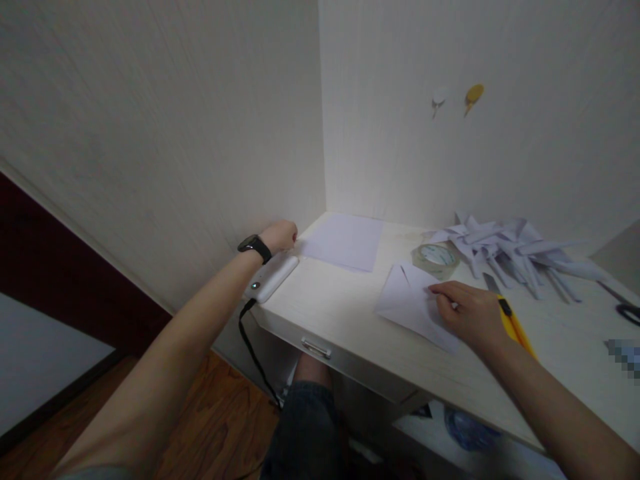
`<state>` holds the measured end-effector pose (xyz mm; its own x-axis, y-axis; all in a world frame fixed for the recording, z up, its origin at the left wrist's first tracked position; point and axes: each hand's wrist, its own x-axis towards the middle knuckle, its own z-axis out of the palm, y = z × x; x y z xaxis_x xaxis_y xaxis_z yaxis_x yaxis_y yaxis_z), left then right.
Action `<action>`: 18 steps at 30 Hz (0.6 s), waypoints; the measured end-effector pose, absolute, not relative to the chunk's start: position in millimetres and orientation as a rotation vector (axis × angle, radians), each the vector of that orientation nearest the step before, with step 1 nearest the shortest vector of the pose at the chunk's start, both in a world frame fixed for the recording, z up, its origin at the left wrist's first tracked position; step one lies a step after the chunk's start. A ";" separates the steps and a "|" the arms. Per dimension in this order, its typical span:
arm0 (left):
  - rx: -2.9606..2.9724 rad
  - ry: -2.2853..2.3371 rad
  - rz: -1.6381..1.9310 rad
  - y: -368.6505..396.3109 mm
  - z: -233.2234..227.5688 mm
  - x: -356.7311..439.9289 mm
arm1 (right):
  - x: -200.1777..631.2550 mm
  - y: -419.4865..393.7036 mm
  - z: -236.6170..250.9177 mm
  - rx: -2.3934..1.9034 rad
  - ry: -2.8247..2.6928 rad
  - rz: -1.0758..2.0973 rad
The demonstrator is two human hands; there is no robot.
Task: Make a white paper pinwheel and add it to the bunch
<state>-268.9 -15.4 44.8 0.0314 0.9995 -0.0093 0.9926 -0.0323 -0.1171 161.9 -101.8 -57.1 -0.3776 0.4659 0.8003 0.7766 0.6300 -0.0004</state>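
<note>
My left hand [280, 235], with a black watch on the wrist, is closed in a loose fist at the desk's left end. It is beside the left edge of a stack of white paper [345, 241] and just above a white device [276, 279] with a black cable. Its fingertips are hidden. My right hand [467, 308] is over a creased white paper sheet [405, 303], thumb and fingers drawn together at its surface, seemingly pinching it. A short dark line marks the sheet near its top corner. A yellow utility knife [513, 323] lies partly behind my right wrist, blade out.
A roll of clear tape [435, 259] sits behind the sheet. Several folded paper strips [515, 250] are heaped against the back wall. Scissors [627, 312] lie at the far right. Below the front edge is a drawer handle [316, 348]; two hooks [474, 95] are on the wall.
</note>
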 end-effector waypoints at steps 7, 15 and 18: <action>-2.392 -2.267 -0.241 -5.9 40.0 -272.3 | 162.5 -101.8 -56.7 -0.967 -2.053 -0.482; -2.521 -2.367 -0.333 -0.9 32.0 -275.4 | 162.6 -101.6 -57.5 -0.976 -2.033 -0.474; -2.435 -2.332 -0.253 -4.5 32.3 -275.8 | 162.9 -101.2 -58.0 -0.984 -2.035 -0.476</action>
